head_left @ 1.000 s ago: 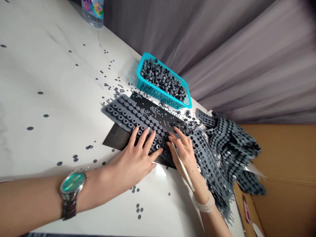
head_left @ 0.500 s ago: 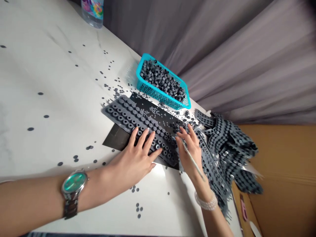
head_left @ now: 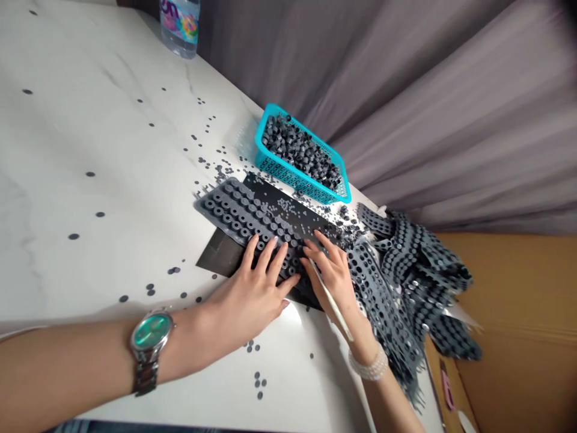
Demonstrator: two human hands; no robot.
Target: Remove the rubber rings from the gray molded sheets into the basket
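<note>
A dark grey rubber sheet with rows of round raised rings (head_left: 238, 207) lies on a flat black mat (head_left: 220, 252). My left hand (head_left: 255, 294) rests on the sheet with its fingers spread, pressing it flat. Close beside it, my right hand (head_left: 333, 273) is closed around a thin pale stick-like tool (head_left: 333, 304). The tool's tip is hidden at the sheet's right part, under my fingers. Small grey bits (head_left: 286, 207) are scattered over the mat's far side.
A turquoise basket (head_left: 293, 174) full of small dark grey rubber pieces stands behind the mat. To the right lies a heap of punched rubber sheets (head_left: 415, 258). A water bottle (head_left: 180, 30) is at the far left; loose discs (head_left: 151, 288) dot the white table (head_left: 90, 138).
My right hand has moved left along the sheet with the tool, closer to my left hand. My left hand stays on the sheet. The whole view has shifted slightly.
</note>
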